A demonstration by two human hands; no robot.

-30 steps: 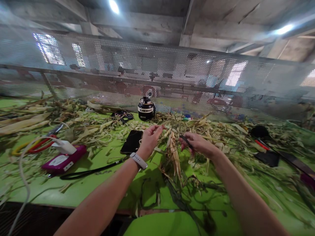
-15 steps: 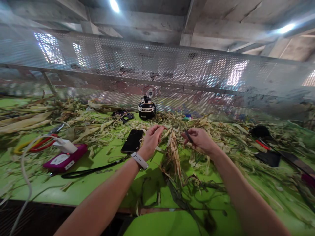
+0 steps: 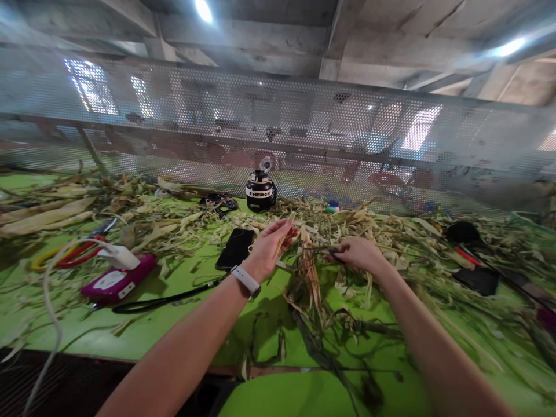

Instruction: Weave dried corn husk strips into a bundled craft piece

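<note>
In the head view my left hand [image 3: 268,250], a pale watch band on its wrist, is closed on a narrow strip of dried husk [image 3: 281,238]. My right hand [image 3: 358,255] grips a slim dark tool [image 3: 333,253] whose thin end points left; its exact kind cannot be made out. Between the hands is a bundle of dry brown husk [image 3: 310,281], its upper end near the tool's tip. Dark green strips [image 3: 310,341] trail from beneath the bundle toward the table's front edge.
Husk scraps litter the green table [image 3: 174,330]. Left are a phone [image 3: 236,249], a purple power strip [image 3: 117,282] with a white charger [image 3: 119,256], and scissors [image 3: 82,255]. A black jug [image 3: 259,194] stands before the perforated metal screen [image 3: 304,127].
My right hand has turned, and the dark tool now points left toward the husk bundle. My left hand has rolled more open to view, showing the pale strip across its fingers.
</note>
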